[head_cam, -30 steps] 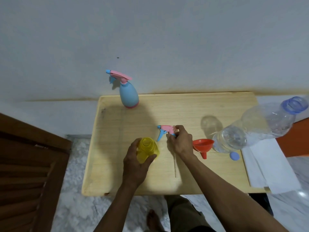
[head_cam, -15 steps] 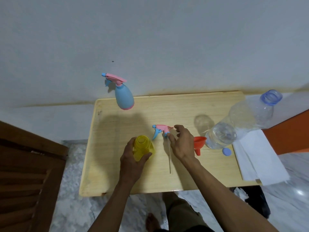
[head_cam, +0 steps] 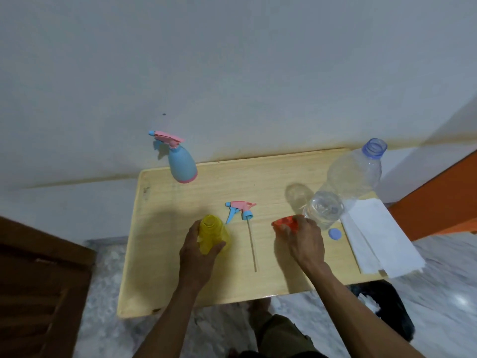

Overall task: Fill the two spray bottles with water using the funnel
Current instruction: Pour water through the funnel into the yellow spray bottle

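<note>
Both hands are busy: my left hand (head_cam: 198, 250) is wrapped around the open yellow spray bottle (head_cam: 212, 233) standing on the surface (head_cam: 160, 254), my right hand (head_cam: 304, 240) curls over the orange funnel (head_cam: 284, 224) right of it. Between them lies the trigger head (head_cam: 241, 210); behind, the blue spray bottle (head_cam: 182, 165).

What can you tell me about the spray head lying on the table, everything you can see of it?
The spray head is off its bottle and lies flat on the wooden table, between the yellow bottle and the orange funnel. It looks like plastic: pink body, light blue nozzle tip pointing left, blue trigger and blue screw collar. A thin pale dip tube runs from the collar toward the near edge. Neither hand touches it.
</note>
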`<state>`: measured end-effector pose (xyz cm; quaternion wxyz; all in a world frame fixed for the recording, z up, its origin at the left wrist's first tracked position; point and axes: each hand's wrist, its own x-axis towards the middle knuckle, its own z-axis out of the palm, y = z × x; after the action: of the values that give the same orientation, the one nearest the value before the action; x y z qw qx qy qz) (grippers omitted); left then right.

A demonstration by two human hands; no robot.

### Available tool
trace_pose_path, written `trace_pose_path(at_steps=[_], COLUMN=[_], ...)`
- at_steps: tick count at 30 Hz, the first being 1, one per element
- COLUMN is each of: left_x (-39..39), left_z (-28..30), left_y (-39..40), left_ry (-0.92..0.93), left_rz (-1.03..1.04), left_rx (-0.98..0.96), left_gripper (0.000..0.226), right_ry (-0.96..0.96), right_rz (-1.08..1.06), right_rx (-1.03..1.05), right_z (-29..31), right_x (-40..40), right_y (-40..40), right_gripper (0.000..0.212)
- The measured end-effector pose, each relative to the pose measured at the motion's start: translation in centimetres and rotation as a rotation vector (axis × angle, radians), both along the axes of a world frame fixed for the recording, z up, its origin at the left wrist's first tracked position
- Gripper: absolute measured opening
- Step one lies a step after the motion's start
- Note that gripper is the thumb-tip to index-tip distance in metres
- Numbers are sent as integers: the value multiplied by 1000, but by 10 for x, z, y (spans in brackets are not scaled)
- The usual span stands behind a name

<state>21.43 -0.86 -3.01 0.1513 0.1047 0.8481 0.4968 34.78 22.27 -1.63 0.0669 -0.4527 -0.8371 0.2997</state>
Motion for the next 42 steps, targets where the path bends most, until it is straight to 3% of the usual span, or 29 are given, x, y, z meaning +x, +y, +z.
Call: trace_pose_path(at_steps=[5,9,12,26,33,37,42], left_x=[1,2,1,3,2,4,8], left_z=[2,1,1,5,6,15,36], left_y=[0,1,0,0,0,-4,-26], left_ry=[2,-9,-13,-43,-32,-5,10], left_rz=[8,21,18,1,-13,-29,-8], left_rx=[-5,1,-7,-26,-29,-9,37], left_gripper=[84,86,89,82,75,90,119], right_ry=[159,489,621,552,530,553,595], right_rz=[56,72,183,461,489,472,321], right_rx=[8,-190,-326,-192,-167,-162,-144], right_z=[25,84,113,88,78,83,92], right_x=[-9,-34,-53,-62,-54,-49,-31], right_y=[-8,-40,-63,-80,-83,-88,-85], right_gripper=[27,23,19,26,31,43,41])
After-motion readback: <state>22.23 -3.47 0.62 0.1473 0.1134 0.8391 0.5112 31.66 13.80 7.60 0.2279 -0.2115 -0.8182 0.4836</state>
